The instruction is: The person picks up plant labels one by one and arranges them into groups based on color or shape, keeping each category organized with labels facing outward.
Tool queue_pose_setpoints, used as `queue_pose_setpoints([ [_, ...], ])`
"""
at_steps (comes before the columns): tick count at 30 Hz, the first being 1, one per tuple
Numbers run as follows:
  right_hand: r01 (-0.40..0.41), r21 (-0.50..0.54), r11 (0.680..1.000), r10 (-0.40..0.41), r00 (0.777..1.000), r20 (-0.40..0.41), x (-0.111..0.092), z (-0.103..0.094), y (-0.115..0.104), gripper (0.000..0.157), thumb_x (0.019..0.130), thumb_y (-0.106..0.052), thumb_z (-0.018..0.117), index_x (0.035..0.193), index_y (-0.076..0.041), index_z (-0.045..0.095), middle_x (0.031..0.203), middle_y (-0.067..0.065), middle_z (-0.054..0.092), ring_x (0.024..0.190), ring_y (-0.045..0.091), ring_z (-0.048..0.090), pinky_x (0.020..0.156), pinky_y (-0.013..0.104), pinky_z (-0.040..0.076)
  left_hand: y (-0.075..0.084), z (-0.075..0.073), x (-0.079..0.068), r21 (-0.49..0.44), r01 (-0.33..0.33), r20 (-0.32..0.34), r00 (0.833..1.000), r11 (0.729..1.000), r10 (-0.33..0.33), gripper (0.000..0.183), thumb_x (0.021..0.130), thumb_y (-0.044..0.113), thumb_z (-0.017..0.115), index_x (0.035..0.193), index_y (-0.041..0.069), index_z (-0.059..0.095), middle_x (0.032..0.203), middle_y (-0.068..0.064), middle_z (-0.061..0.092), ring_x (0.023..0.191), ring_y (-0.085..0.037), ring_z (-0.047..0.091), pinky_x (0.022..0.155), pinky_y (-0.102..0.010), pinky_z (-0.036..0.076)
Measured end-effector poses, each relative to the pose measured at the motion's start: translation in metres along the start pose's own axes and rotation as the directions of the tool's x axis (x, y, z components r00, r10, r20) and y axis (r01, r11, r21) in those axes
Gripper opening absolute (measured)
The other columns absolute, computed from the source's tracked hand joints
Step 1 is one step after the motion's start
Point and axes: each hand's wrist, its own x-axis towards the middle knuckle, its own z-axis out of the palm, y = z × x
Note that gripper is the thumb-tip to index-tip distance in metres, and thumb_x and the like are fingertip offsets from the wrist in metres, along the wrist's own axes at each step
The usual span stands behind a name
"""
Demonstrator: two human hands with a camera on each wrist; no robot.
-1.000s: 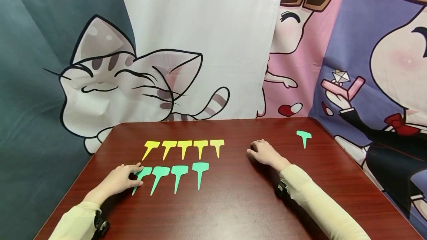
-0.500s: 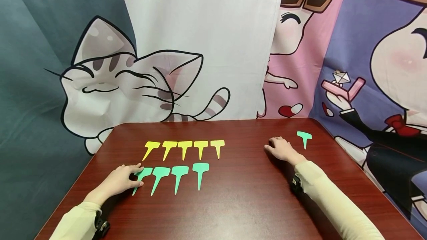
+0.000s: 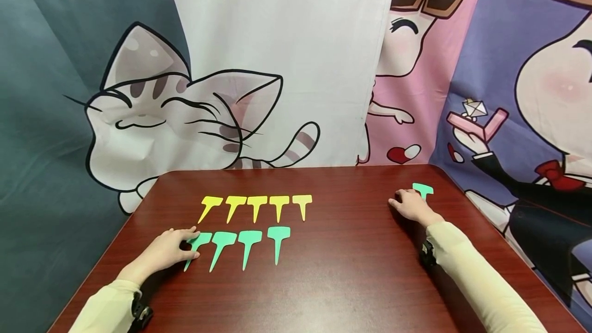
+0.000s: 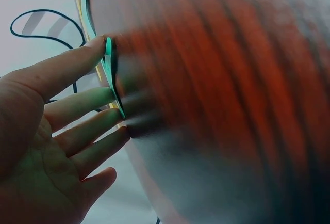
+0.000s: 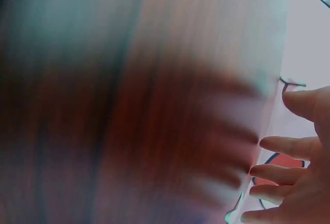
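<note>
My left hand [image 3: 163, 254] rests at the left end of a row of green T-shaped plant labels [image 3: 250, 243]. Its thumb and fingertips touch the leftmost green label [image 3: 200, 241], partly covering it; in the left wrist view the fingers extend along that label [image 4: 109, 61], uncurled. At the far right of the table, my right hand [image 3: 413, 206] is low over the surface beside a lone green plant label [image 3: 423, 188], hiding its lower stem. Spread fingers with nothing between them show on this hand [image 5: 294, 172] in the right wrist view.
Behind the green row lies a row of several yellow T-shaped plant labels [image 3: 256, 204]. Both rows are on a dark red wooden table [image 3: 333, 281]. A cartoon-printed cloth [image 3: 296, 66] hangs along the table's back edge.
My right hand has moved rightward across the table to the lone green label and now overlaps its stem. My left hand has stayed on the leftmost green label.
</note>
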Motion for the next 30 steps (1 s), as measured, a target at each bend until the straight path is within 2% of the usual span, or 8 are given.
queue_pose_setpoints([
  [6, -0.077, 0.008, 0.997, 0.077, 0.997, 0.018, -0.003, -0.007, 0.015, 0.053, 0.094, -0.030, 0.051, 0.124, 0.014, 0.050, 0.124, 0.037, 0.050, 0.121, 0.052, 0.040, 0.091, 0.075, 0.031, 0.000, 0.002, 0.000, -0.007, 0.002, 0.004, 1.000, 1.000, -0.001, 0.060, 0.077, 0.032, 0.077, 0.124, -0.002, 0.062, 0.132, -0.026, 0.054, 0.122, -0.048, 0.048, 0.104, -0.063, 0.027],
  [12, -0.146, 0.026, 0.989, 0.146, 0.989, 0.008, -0.004, -0.012, 0.029, 0.053, 0.094, -0.031, 0.050, 0.124, 0.013, 0.050, 0.127, 0.040, 0.045, 0.120, 0.055, 0.037, 0.092, 0.077, 0.026, 0.000, 0.003, 0.000, -0.013, 0.000, 0.000, 1.000, 1.000, 0.000, 0.060, 0.076, 0.032, 0.077, 0.124, -0.001, 0.062, 0.132, -0.027, 0.054, 0.122, -0.048, 0.048, 0.104, -0.063, 0.027],
  [22, -0.189, 0.009, 0.982, 0.189, 0.982, -0.024, -0.010, -0.022, 0.054, 0.051, 0.094, -0.033, 0.048, 0.113, 0.014, 0.053, 0.115, 0.042, 0.047, 0.108, 0.056, 0.042, 0.082, 0.074, 0.034, 0.000, 0.002, 0.000, -0.004, 0.002, -0.010, 1.000, 1.000, -0.002, 0.060, 0.077, 0.031, 0.077, 0.124, -0.001, 0.062, 0.132, -0.027, 0.053, 0.122, -0.048, 0.048, 0.104, -0.063, 0.027],
  [30, -0.226, -0.002, 0.974, 0.226, 0.974, -0.005, -0.017, -0.027, 0.062, 0.055, 0.092, -0.033, 0.049, 0.117, 0.015, 0.050, 0.117, 0.044, 0.043, 0.108, 0.058, 0.039, 0.081, 0.071, 0.035, 0.000, 0.002, -0.001, -0.002, 0.008, -0.008, 1.000, 1.000, -0.008, 0.060, 0.076, 0.031, 0.077, 0.125, -0.001, 0.062, 0.133, -0.027, 0.053, 0.123, -0.049, 0.046, 0.104, -0.064, 0.027],
])
